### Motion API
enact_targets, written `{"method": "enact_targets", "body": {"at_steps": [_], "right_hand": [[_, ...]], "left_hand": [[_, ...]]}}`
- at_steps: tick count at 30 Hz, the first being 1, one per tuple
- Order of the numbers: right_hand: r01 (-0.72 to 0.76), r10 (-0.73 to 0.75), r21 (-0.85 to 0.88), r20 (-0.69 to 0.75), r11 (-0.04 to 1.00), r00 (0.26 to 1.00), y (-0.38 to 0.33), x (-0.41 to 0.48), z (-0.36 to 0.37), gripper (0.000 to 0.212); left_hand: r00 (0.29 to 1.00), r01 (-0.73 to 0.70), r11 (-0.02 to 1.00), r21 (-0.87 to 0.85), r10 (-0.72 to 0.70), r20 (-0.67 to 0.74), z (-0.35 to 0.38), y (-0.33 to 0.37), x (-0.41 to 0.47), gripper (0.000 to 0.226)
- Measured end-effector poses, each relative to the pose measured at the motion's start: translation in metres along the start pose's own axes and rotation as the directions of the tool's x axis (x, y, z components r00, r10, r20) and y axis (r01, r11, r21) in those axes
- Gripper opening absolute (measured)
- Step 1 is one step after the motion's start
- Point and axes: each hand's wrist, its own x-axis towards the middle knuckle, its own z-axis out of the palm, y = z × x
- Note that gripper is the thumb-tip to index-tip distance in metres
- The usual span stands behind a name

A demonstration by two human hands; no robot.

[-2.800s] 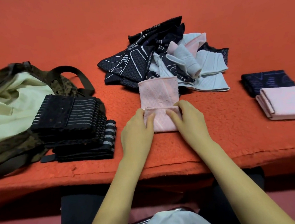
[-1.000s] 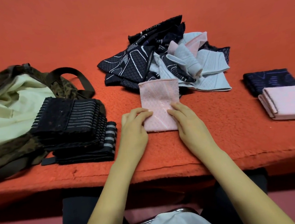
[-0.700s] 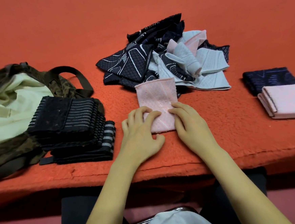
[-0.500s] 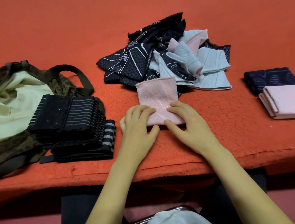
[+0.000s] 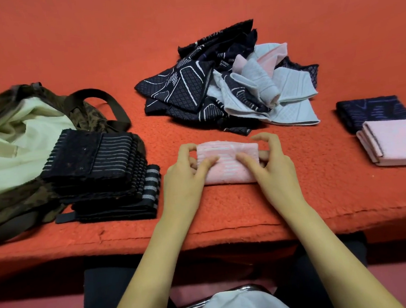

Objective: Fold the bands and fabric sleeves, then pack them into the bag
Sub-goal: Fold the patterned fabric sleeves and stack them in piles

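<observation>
I've got both hands, left hand (image 5: 182,172) and right hand (image 5: 272,165), pinching the half-folded pink sleeve (image 5: 227,163); unfolded pile (image 5: 228,88) just beyond, folded stacks either side, bag (image 5: 13,134) unpacked

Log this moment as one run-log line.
step: folding | both hands gripping pink sleeve | unfolded pile behind | bands stacked beside bag

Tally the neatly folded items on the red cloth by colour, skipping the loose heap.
Pink folded sleeve: 2, one in both hands, one at right
Navy folded sleeve: 1
Black striped bands: a stack, count unclear
Total countable: 3
</observation>
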Motion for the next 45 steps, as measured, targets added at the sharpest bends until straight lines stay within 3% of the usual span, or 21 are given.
{"method": "enact_targets", "body": {"at_steps": [4, 7, 10, 12, 15, 19, 22, 26, 30, 34, 38, 45], "right_hand": [[-0.054, 0.052, -0.202, -0.017, 0.978, 0.999, -0.001, 0.010, 0.011, 0.042], [-0.083, 0.079, -0.254, -0.024, 0.964, 0.997, 0.001, 0.012, 0.015, 0.040], [-0.014, 0.015, -0.100, 0.004, 0.995, 1.000, -0.001, 0.006, 0.011, 0.037], [0.053, -0.048, -0.086, 0.062, 0.995, 0.997, -0.001, 0.004, 0.011, 0.041], [0.080, -0.065, -0.141, 0.110, 0.987, 0.992, 0.005, 0.005, 0.015, 0.043], [0.040, -0.030, -0.192, 0.056, 0.981, 0.998, 0.005, 0.005, 0.017, 0.046], [0.022, -0.028, -0.325, -0.014, 0.945, 0.999, 0.003, 0.004, 0.017, 0.052], [0.016, -0.008, -0.416, 0.021, 0.909, 1.000, 0.004, 0.004, 0.017, 0.060], [0.094, -0.062, -0.385, 0.094, 0.918, 0.994, 0.009, 0.006, 0.013, 0.063], [0.135, -0.122, -0.200, 0.076, 0.970, 0.990, 0.011, 0.006, 0.012, 0.051], [0.103, -0.101, -0.033, 0.052, 0.994, 0.994, 0.012, 0.008, 0.008, 0.043], [0.087, -0.083, -0.072, 0.057, 0.994, 0.995, 0.010, 0.007, 0.013, 0.044]], "left_hand": [[0.992, -0.119, 0.993, 0.000, 0.119, 0.033, 0.002, -0.004, -0.003, 0.058], [0.977, -0.203, 0.978, 0.053, 0.199, 0.080, 0.005, -0.010, -0.002, 0.054], [0.980, -0.183, 0.977, 0.111, 0.172, 0.104, 0.009, -0.011, 0.002, 0.048], [0.980, -0.181, 0.975, 0.132, 0.168, 0.102, 0.012, -0.012, 0.004, 0.047], [0.982, -0.187, 0.940, 0.285, 0.172, 0.076, 0.016, -0.012, 0.004, 0.044], [0.986, -0.165, 0.849, 0.502, 0.157, 0.058, 0.018, -0.011, 0.001, 0.064], [0.983, -0.181, 0.819, 0.544, 0.173, 0.066, 0.018, -0.013, 0.000, 0.067], [0.981, -0.193, 0.807, 0.558, 0.161, 0.107, 0.018, -0.013, 0.000, 0.066], [0.978, -0.203, 0.845, 0.495, 0.147, 0.150, 0.014, -0.016, 0.004, 0.060], [0.972, -0.163, 0.960, 0.227, 0.118, 0.201, 0.007, -0.018, 0.009, 0.049], [0.963, -0.187, 0.982, 0.012, 0.180, 0.199, 0.004, -0.020, 0.008, 0.043], [0.966, -0.156, 0.979, -0.131, 0.178, 0.186, 0.001, -0.016, 0.008, 0.044]]}}
